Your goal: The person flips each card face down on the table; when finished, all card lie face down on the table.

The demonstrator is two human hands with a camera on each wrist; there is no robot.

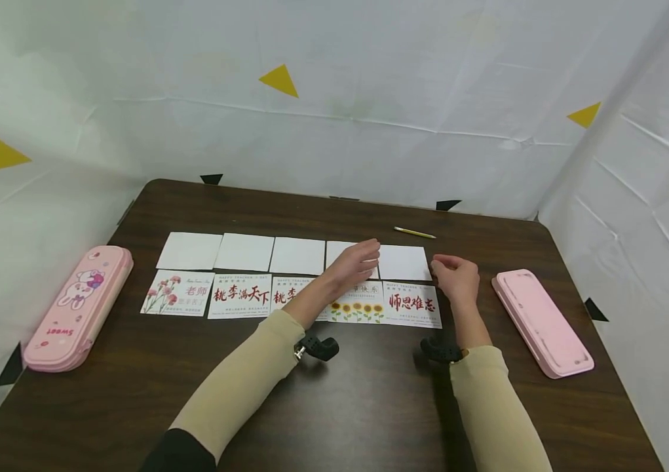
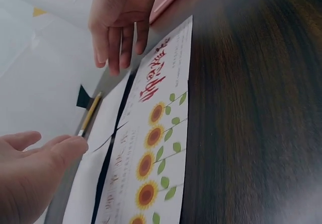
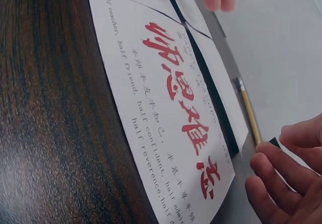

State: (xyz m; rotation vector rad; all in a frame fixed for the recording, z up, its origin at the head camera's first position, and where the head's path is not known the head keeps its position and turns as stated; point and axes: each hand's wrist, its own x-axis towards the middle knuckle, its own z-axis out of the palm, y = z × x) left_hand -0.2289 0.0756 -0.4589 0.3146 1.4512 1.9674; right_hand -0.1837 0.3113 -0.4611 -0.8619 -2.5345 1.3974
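Two rows of cards lie edge to edge on the table. The back row shows blank white faces, among them the right-end blank card (image 1: 403,263). In front are printed cards, including a sunflower card (image 1: 358,311) and one with red lettering (image 1: 412,303) at the right end. My left hand (image 1: 353,267) hovers over the fourth blank card (image 1: 335,252), fingers loosely extended, gripping nothing. Beside the right end of the back row is my right hand (image 1: 458,278), its fingers relaxed and slightly bent. In the right wrist view, nothing shows between its fingers (image 3: 274,176).
A yellow pencil (image 1: 415,233) lies behind the back row. One pink pencil case (image 1: 77,308) with a cartoon print stands at the left table edge, and another pink case (image 1: 543,324) lies on the right. White sheeting (image 1: 369,157) closes off the table's back and sides.
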